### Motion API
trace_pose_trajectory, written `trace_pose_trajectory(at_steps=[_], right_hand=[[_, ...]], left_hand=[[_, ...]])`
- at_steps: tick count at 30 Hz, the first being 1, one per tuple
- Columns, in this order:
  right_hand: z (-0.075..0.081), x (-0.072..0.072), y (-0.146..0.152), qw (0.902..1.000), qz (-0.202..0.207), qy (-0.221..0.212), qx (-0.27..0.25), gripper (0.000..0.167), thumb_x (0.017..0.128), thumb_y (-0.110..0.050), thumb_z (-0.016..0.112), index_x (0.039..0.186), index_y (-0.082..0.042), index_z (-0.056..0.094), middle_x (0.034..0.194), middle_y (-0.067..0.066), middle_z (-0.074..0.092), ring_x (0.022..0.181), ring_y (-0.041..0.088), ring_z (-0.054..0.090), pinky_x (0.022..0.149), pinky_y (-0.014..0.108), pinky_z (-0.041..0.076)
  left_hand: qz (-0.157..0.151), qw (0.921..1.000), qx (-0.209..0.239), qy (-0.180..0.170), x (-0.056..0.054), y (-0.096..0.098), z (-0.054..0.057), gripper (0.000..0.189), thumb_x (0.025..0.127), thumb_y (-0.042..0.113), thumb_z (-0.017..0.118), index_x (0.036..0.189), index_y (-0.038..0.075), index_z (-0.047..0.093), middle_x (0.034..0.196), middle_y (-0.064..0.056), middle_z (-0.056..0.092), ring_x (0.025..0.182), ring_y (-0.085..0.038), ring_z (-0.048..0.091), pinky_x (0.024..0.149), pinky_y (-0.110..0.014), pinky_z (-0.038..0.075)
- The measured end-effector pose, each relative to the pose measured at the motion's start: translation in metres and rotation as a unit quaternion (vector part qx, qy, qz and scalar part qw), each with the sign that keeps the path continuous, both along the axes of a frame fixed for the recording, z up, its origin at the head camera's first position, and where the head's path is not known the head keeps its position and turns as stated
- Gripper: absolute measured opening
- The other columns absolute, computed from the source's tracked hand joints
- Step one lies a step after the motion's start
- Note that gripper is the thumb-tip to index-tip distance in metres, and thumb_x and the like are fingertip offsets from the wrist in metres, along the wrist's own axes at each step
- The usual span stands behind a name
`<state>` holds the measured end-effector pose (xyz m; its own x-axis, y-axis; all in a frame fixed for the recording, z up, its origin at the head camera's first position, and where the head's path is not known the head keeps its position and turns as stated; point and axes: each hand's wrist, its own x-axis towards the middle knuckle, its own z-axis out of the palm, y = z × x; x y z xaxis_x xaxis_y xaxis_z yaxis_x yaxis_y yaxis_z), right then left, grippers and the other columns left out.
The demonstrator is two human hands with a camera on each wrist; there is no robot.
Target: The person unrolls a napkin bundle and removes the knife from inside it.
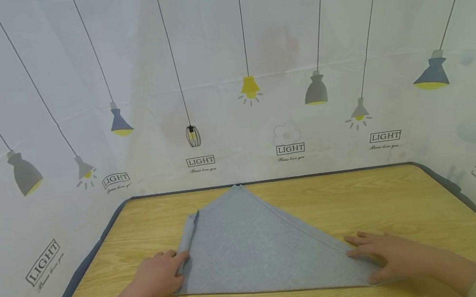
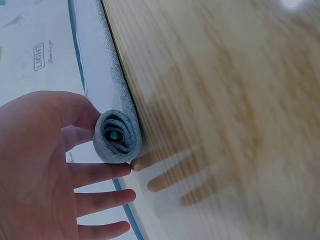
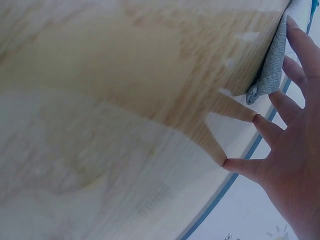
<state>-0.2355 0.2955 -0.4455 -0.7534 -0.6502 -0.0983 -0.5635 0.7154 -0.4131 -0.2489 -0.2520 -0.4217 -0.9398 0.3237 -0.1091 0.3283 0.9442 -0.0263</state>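
A grey-blue cloth (image 1: 255, 242) is spread on the wooden table, with a pointed corner at the far edge. Its left side is wound into a roll (image 2: 117, 145); the left wrist view looks into the spiral end, where a small green spot shows. My left hand (image 1: 159, 273) touches this roll, its thumb against it and the other fingers extended towards the tabletop. At the cloth's right corner, my right hand (image 1: 396, 255) has its fingers spread, some touching the cloth. In the right wrist view, the cloth edge (image 3: 272, 72) lies against the fingertips of that hand (image 3: 300, 125).
The wooden table (image 1: 354, 194) has a dark border (image 1: 89, 258). White sheeting (image 1: 211, 50) printed with hanging lamps and the word LIGHT encloses it at the back and both sides. Hand reflections show on the glossy tabletop.
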Motion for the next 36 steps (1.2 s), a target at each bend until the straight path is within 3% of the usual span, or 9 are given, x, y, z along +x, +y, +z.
trace_pose_trajectory(at_steps=[9, 20, 27, 36], right_hand=[[-0.001, -0.001, -0.001, 1.0, 0.002, 0.006, -0.001, 0.065, 0.08, -0.058, 0.068, 0.136, -0.026, 0.058, 0.152, 0.01, 0.038, 0.134, 0.051, 0.03, 0.087, 0.084, 0.015], [-0.004, -0.002, 0.001, 1.0, -0.006, -0.002, 0.004, 0.066, 0.08, -0.059, 0.067, 0.137, -0.028, 0.057, 0.154, 0.007, 0.036, 0.136, 0.05, 0.027, 0.09, 0.083, 0.015], [-0.006, -0.002, 0.002, 1.0, 0.001, 0.008, -0.002, 0.066, 0.081, -0.059, 0.066, 0.138, -0.027, 0.057, 0.153, 0.007, 0.037, 0.135, 0.05, 0.028, 0.089, 0.082, 0.017], [-0.003, -0.001, 0.001, 1.0, 0.005, 0.003, -0.005, 0.066, 0.081, -0.058, 0.067, 0.138, -0.025, 0.057, 0.153, 0.008, 0.036, 0.134, 0.051, 0.028, 0.088, 0.082, 0.019]], left_hand=[[0.008, 0.9999, 0.01, -0.004, -0.001, -0.007, -0.003, 0.04, 0.088, 0.021, 0.065, 0.126, 0.01, 0.063, 0.12, -0.013, 0.061, 0.104, -0.035, 0.06, 0.077, -0.053, 0.051], [0.011, 0.9999, 0.004, 0.012, 0.001, -0.011, -0.001, 0.044, 0.086, 0.032, 0.072, 0.125, 0.014, 0.063, 0.117, -0.014, 0.061, 0.101, -0.035, 0.061, 0.077, -0.052, 0.052], [0.018, 0.9997, 0.006, 0.017, 0.001, -0.019, -0.005, 0.047, 0.086, 0.029, 0.073, 0.129, 0.013, 0.061, 0.118, -0.013, 0.061, 0.102, -0.035, 0.061, 0.077, -0.053, 0.051], [0.028, 0.9995, 0.009, 0.011, 0.001, -0.023, -0.002, 0.048, 0.086, 0.024, 0.072, 0.13, 0.01, 0.06, 0.119, -0.011, 0.061, 0.102, -0.035, 0.06, 0.075, -0.051, 0.051]])
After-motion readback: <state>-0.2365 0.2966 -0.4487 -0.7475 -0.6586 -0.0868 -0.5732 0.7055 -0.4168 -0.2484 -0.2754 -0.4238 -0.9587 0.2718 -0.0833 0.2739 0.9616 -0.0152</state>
